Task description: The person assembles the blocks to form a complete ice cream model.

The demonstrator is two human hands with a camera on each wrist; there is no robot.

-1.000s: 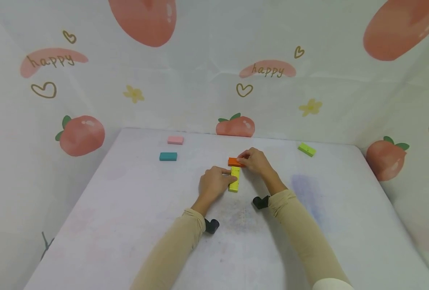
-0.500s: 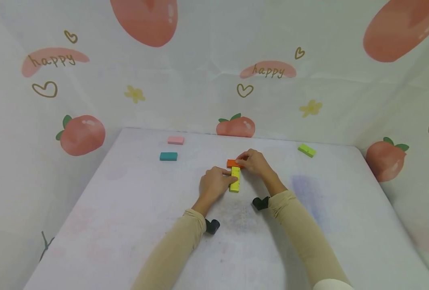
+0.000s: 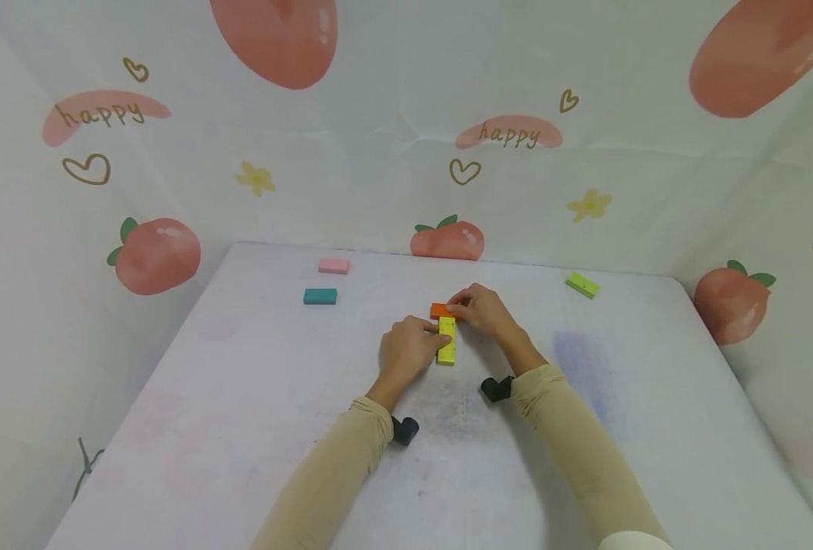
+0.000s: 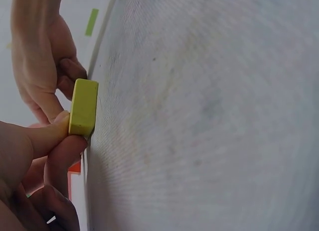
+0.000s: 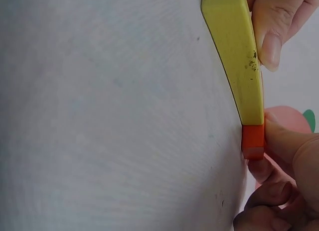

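Observation:
Near the middle of the tabletop, my left hand (image 3: 408,350) pinches a yellow rectangular block (image 3: 447,350) between thumb and fingers. The block lies flat, its long side pointing away from me. Crosswise at its far end is an orange block (image 3: 438,310), whose right part my right hand (image 3: 484,312) holds with thumb and fingers. In the right wrist view, the yellow block (image 5: 234,57) meets the orange block (image 5: 253,137) end to side, with no visible gap. Dark specks mark the yellow top. Fingers hide part of both blocks.
A pink block (image 3: 334,266) and a teal block (image 3: 320,296) lie at the back left of the white table (image 3: 241,428). At the back right sits a lime green block (image 3: 581,285). A cloth wall (image 3: 379,153) printed with fruit rises behind and beside the table.
The orange block has shifted slightly left and toward me with my right hand, up against the yellow block. My left hand has stayed nearly still. Little differs over the last half second.

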